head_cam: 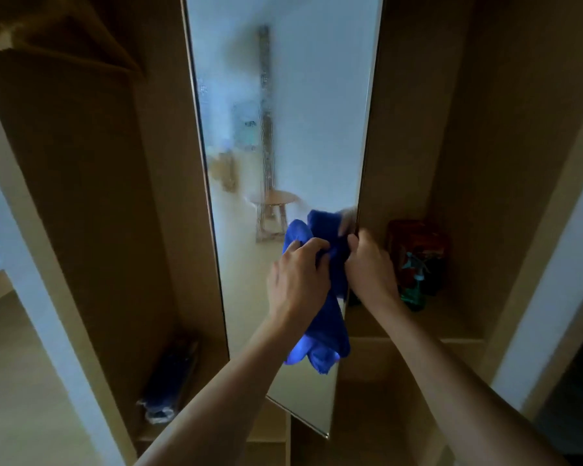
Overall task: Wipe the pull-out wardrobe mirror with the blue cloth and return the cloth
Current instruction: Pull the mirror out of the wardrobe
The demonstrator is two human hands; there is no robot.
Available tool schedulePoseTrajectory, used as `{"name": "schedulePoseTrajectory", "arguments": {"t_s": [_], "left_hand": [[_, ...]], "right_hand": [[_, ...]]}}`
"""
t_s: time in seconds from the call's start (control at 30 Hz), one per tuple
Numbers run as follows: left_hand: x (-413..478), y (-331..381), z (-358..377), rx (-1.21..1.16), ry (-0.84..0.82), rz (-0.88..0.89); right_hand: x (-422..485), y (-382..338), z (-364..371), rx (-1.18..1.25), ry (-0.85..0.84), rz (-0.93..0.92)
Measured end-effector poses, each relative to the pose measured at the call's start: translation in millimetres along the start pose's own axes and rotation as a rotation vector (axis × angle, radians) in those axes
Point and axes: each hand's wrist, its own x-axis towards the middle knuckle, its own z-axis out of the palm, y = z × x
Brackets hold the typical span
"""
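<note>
Both hands grip a blue cloth (320, 317) before the misted mirror (283, 129). The left hand (298, 277) and right hand (371, 270) pinch its top.

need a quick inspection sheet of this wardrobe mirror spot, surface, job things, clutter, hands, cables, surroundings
surface: pull-out mirror stands between two wardrobe bays; upper glass hazy with droplets and streaks, lower part looks clearer.
job's things: blue cloth bunched in front of the mirror's lower right, its tail hanging down.
clutter: dark red box and green spray bottle on the right shelf; dark wrapped bundle on the left bay floor.
grippers: left hand and right hand both grip the cloth.
cables: nothing seen.
surroundings: wooden hanger at upper left; a stool shows in the reflection.
</note>
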Motion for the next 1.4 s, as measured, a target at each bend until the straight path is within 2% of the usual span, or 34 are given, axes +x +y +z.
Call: {"name": "schedulePoseTrajectory", "arguments": {"t_s": [0.27, 0.93, 1.4], "left_hand": [[6.1, -23.6, -9.0, 0.007, 0.067, -0.081], [10.5, -86.8, -60.6, 0.174, 0.172, -0.239], [41.1, -146.5, -108.5, 0.342, 0.206, -0.325]], "right_hand": [[12.8, 6.3, 9.1, -0.066, 0.099, 0.004], [29.9, 15.8, 14.8, -0.28, 0.179, -0.047], [49.6, 21.0, 12.8, -0.166, 0.106, 0.006]]}}
